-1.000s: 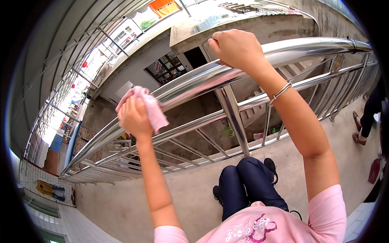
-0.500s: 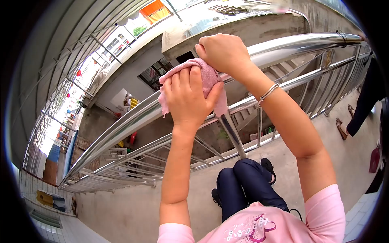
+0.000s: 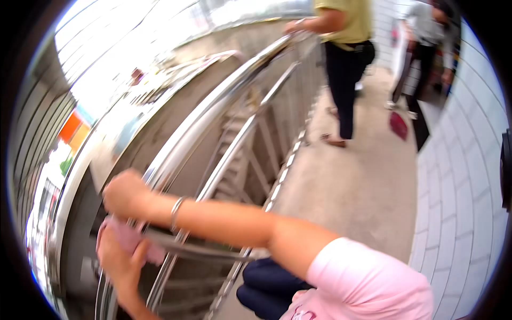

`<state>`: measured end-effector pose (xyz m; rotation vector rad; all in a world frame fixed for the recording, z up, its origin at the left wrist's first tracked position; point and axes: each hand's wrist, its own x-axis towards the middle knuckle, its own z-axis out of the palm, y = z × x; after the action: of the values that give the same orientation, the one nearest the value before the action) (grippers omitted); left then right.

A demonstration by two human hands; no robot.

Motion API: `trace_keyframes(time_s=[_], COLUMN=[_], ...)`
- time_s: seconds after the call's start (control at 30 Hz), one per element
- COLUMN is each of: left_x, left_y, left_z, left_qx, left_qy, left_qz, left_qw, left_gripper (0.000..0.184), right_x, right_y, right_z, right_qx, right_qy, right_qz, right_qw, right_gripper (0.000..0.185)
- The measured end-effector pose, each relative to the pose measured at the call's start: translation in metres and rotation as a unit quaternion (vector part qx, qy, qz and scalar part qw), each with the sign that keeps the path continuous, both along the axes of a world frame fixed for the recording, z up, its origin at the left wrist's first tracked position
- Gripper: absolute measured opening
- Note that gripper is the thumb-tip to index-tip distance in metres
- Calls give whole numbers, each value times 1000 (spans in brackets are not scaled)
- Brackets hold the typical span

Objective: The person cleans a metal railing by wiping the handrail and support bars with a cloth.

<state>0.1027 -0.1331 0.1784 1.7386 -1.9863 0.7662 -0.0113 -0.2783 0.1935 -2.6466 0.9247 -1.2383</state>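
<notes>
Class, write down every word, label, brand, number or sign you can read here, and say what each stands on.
None can be read.
Pink shirt: a scrap of dark pink print at the picture's bottom edge, too blurred and cut off to read.
Pink cloth and handrail: no lettering shows.
Far background at left: too blurred to tell.

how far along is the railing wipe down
Done: some top rail looks shiny, but blur hides whether it's been wiped. In hand: the left hand holds the pink cloth at that rail. Left: perhaps its far stretch and the lower rail, neither under the cloth.
</notes>
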Motion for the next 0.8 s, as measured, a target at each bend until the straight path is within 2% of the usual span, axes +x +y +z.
trace_keyframes(time_s=[0.03,0.1,0.13,0.2,0.23,0.3,0.37,0.43,0.47,0.53,0.7,0.8], left_x=[9,9,6,2,4,23,29,34,27,1,8,8], left_y=[-7,-11,-11,-15,-19,-22,-24,-23,-18,-8,-15,-12], left_z=[2,20,29,42,40,30,20,16,20,35,37,36], left_qx=[8,155,151,249,248,172,141,83,83,204,215,207], left_qy=[19,130,132,203,202,43,56,-12,-12,205,229,199], left_qz=[-34,18,-1,-33,-42,-43,-52,-48,-47,-41,-97,-44], left_qw=[999,979,980,946,947,983,987,995,995,956,944,957], left_gripper=[74,72,72,71,71,72,75,75,75,75,83,86], right_x=[4,-1,-2,-6,-7,-3,-3,-1,-1,-2,-8,-9], right_y=[-2,2,3,1,-1,0,2,4,4,3,5,5], right_z=[-5,-5,-3,0,-1,-2,-3,-4,-4,-3,1,3], right_qx=[-1,-16,-17,-20,-23,-19,-18,-26,-26,-23,-29,-13], right_qy=[-37,-51,-48,-48,-46,-21,-32,-45,-45,-43,-32,-32], right_qz=[-10,-17,-18,-19,-28,-25,-24,-42,-41,-36,-27,-28], right_qw=[999,998,999,998,998,999,999,998,998,998,999,999], right_gripper=[21,22,22,22,22,22,22,21,21,22,24,26])
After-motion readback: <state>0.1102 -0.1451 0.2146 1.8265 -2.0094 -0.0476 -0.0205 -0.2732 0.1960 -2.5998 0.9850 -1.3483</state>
